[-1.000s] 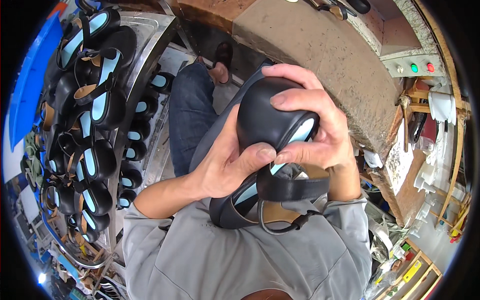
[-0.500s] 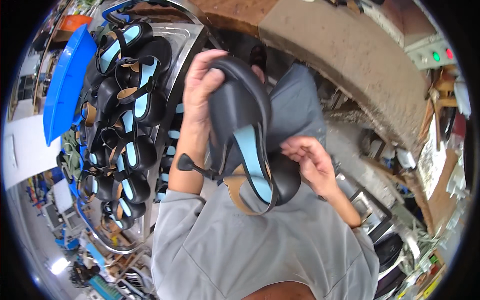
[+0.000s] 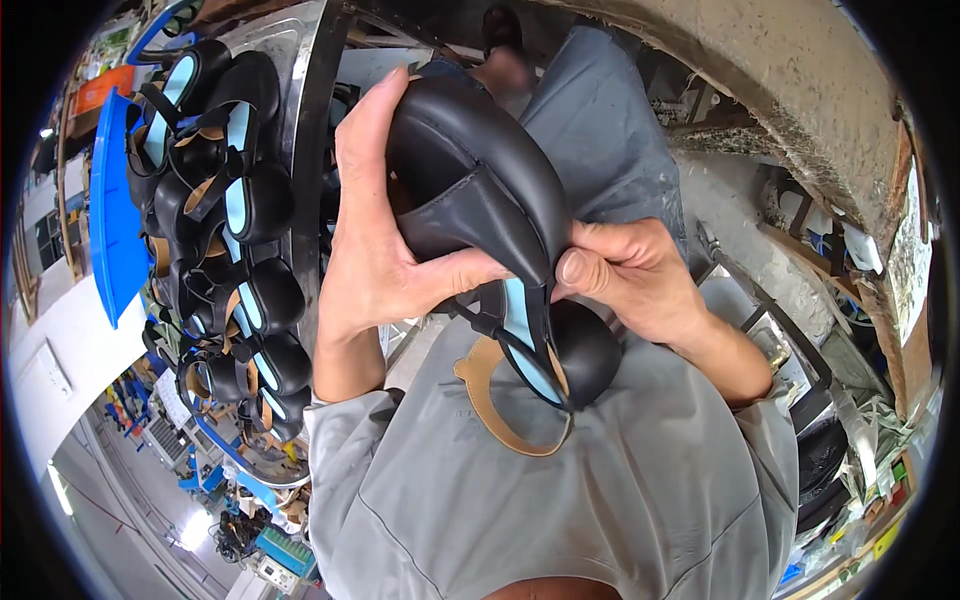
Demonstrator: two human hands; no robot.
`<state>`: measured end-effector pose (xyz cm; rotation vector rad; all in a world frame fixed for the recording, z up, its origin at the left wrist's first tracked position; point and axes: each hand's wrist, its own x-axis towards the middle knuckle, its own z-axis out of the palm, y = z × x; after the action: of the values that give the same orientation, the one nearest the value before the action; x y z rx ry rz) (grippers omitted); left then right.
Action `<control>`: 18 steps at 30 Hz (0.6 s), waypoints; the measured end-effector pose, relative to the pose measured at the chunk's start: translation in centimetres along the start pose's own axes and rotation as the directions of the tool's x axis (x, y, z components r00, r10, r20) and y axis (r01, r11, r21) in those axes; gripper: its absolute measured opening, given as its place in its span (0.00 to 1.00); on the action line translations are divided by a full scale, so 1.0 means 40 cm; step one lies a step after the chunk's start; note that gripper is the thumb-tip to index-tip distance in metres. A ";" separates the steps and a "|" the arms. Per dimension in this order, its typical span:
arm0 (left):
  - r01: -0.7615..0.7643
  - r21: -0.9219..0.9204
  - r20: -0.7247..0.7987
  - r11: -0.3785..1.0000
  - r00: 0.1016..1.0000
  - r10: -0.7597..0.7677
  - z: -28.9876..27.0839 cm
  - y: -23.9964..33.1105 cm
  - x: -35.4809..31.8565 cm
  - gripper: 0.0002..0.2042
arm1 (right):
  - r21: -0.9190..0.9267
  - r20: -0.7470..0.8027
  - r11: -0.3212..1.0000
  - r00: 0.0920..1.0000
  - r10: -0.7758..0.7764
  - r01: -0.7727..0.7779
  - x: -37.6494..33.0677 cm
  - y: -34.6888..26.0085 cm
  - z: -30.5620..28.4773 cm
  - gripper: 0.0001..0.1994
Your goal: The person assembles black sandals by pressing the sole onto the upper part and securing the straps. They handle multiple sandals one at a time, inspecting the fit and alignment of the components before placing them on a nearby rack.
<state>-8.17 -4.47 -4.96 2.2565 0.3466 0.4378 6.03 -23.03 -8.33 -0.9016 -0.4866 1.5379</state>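
Note:
A black sandal (image 3: pixel 500 170) with a thick padded sole edge, a wide toe band and a light blue insole is held up before my chest. My left hand (image 3: pixel 385 245) grips it around the toe part, its thumb lying over the band. On the other side, my right hand (image 3: pixel 625 275) pinches the sole edge near the middle of the sandal with thumb and fingers. The rounded black heel (image 3: pixel 588 352) points toward me. A tan-lined ankle strap (image 3: pixel 490 405) hangs loose in a loop against my grey shirt.
To the left, a metal-framed rack (image 3: pixel 318 100) carries several similar black sandals (image 3: pixel 262 205). A blue plastic tray (image 3: pixel 118 210) leans beyond them. A worn, dusty bench edge (image 3: pixel 800 110) runs across the upper right. My legs in grey trousers (image 3: pixel 610 130) are below the sandal.
My right hand has come in from beside the heel and now pinches the sandal's edge. My left hand's thumb has shifted onto the band, and the sandal has tilted and come closer.

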 end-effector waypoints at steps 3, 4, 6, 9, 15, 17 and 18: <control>0.026 -0.145 -0.041 0.989 0.999 -0.033 0.024 0.002 0.000 0.62 | -0.142 -0.129 0.978 0.977 -0.172 0.153 -0.014 0.004 0.043 0.19; 0.035 -0.171 -0.042 0.985 0.998 -0.043 0.028 0.003 0.000 0.62 | -0.245 -0.138 0.950 0.963 -0.231 0.193 -0.013 0.011 0.047 0.20; 0.032 -0.133 -0.061 0.991 0.997 -0.041 0.031 -0.003 0.002 0.62 | -0.399 -0.040 0.875 0.948 -0.316 0.275 -0.002 0.012 0.032 0.22; 0.082 -0.156 -0.060 0.984 0.994 -0.092 0.032 -0.007 -0.005 0.62 | -0.368 -0.035 0.830 0.886 -0.462 0.418 0.008 0.065 0.026 0.24; -0.012 -0.332 -0.040 0.943 0.999 -0.002 0.020 0.014 0.019 0.62 | -0.311 0.174 0.861 0.915 -0.364 0.402 0.012 0.021 -0.018 0.26; 0.081 -0.520 -0.063 0.850 0.989 -0.132 0.017 0.059 0.034 0.53 | -0.208 0.184 0.919 0.936 -0.301 0.336 0.013 -0.007 -0.025 0.24; 0.144 -0.655 -0.084 0.742 0.962 -0.261 0.023 0.081 0.035 0.48 | -0.162 0.198 0.940 0.943 -0.266 0.299 0.016 -0.019 -0.027 0.24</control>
<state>-6.19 -6.65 -2.79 1.4863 0.4470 0.5389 7.38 -22.48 -8.59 -0.8042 -0.8642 1.3242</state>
